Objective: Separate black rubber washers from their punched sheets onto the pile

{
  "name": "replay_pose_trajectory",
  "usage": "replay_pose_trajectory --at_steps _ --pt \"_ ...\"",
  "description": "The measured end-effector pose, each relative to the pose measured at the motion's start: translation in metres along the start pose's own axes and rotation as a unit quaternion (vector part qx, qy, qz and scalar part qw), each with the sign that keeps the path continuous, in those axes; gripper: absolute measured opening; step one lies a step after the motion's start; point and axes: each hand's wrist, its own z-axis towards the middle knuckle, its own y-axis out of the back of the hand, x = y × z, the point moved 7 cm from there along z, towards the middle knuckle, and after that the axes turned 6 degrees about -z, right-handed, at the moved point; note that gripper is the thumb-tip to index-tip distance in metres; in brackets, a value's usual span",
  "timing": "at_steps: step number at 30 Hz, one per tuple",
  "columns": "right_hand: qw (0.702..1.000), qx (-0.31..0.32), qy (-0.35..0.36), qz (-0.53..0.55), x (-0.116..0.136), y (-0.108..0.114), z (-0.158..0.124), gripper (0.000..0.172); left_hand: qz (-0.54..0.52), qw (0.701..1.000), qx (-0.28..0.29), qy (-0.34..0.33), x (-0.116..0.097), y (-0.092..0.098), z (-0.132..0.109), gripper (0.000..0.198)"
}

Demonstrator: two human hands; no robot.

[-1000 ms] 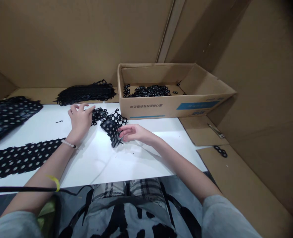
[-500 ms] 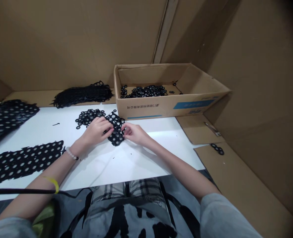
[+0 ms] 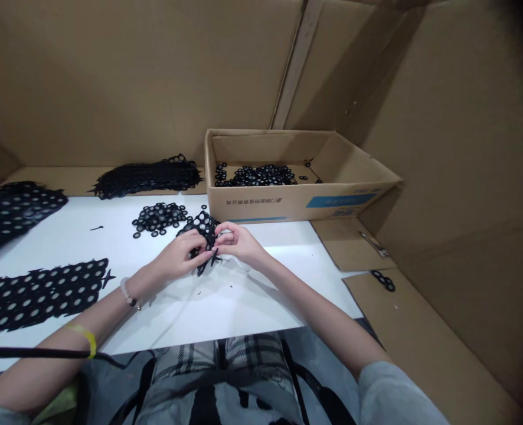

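Small perforated sheet, black, is between the hands over the white tabletop; long axis about 12 to 6, far end toward the box, near end bent and partly hidden by fingers. Left hand grasps its near-left part, thumb and fingers closed on it. Right hand is at its 3 o'clock edge, fingers curled; can't tell if they're pinching. Black cross-shaped scrap sits under the fingertips.

Clock from the sheet, 12 = away from the person:
Cardboard box at 2, open top; black rings heaped toward its left end, a few strays to the right. Loose ring pile at 10, near. Stack of black sheets at 10–11, behind it. Long perforated sheet at 8, lying near 9-to-3. Three joined rings between 3 and 4. Black cable at 8 crosses in front of the left forearm.
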Motion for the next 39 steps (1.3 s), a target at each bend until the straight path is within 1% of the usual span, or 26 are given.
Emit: replay_pose_trajectory --at_steps 4,8,11,13,16,20,22,25,26,28,30,31,33,34,36,37,39 --pt "0.999 0.023 0.016 -0.017 0.002 -0.007 -0.003 0.055 0.023 0.999 0.006 -0.041 -0.005 -0.004 0.0 0.031" --pt "0.999 0.018 0.014 -0.033 -0.004 -0.014 -0.005 0.053 0.057 0.995 0.005 -0.083 -0.007 -0.012 -0.003 0.027" --pt "0.999 0.022 0.009 -0.043 -0.012 -0.018 -0.003 0.052 0.074 0.993 -0.009 -0.093 -0.004 -0.017 -0.004 0.026" --pt "0.999 0.019 0.01 -0.045 -0.013 -0.019 -0.001 0.051 0.065 0.994 -0.023 -0.086 0.0 -0.017 -0.004 0.025" --pt "0.997 -0.021 0.034 -0.064 -0.005 -0.012 0.0 0.047 0.041 0.995 -0.059 -0.066 0.01 -0.009 -0.003 0.026" --pt "0.985 -0.107 0.079 -0.109 0.015 0.007 -0.003 0.038 0.025 0.99 -0.134 -0.039 0.017 0.014 -0.003 0.03" --pt "0.984 -0.114 0.075 -0.112 0.018 0.013 -0.003 0.037 0.031 0.986 -0.159 -0.034 0.017 0.023 -0.003 0.031" --pt "0.988 -0.093 0.066 -0.1 0.017 0.015 -0.003 0.037 0.084 0.983 -0.16 -0.033 0.017 0.032 -0.003 0.032" --pt "0.989 -0.088 0.069 -0.094 0.016 0.015 -0.003 0.036 0.114 0.978 -0.171 -0.024 0.021 0.037 -0.003 0.031" --pt "0.99 -0.085 0.073 -0.085 0.015 0.013 -0.003 0.034 0.189 0.957 -0.217 0.02 0.035 0.051 -0.006 0.029" --pt "0.991 -0.087 0.068 -0.081 0.015 0.013 -0.003 0.034 0.268 0.919 -0.275 0.093 0.054 0.067 -0.014 0.032" --pt "0.991 -0.089 0.061 -0.081 0.015 0.012 -0.003 0.034 0.303 0.899 -0.289 0.13 0.065 0.073 -0.019 0.035" --pt "0.992 -0.091 0.047 -0.076 0.015 0.012 -0.003 0.035 0.35 0.875 -0.272 0.194 0.084 0.078 -0.025 0.039" --pt "0.992 -0.093 0.04 -0.071 0.015 0.012 -0.003 0.035 0.359 0.872 -0.251 0.219 0.092 0.078 -0.027 0.04" --pt "0.993 -0.098 0.03 -0.051 0.016 0.014 -0.004 0.034 0.354 0.877 -0.209 0.25 0.102 0.073 -0.028 0.043" --pt "0.994 -0.102 0.025 -0.036 0.016 0.015 -0.004 0.033 0.344 0.881 -0.199 0.257 0.104 0.071 -0.028 0.045" --pt "0.994 -0.11 0.022 0.002 0.018 0.017 -0.006 0.033 0.319 0.892 -0.201 0.251 0.101 0.068 -0.025 0.048"
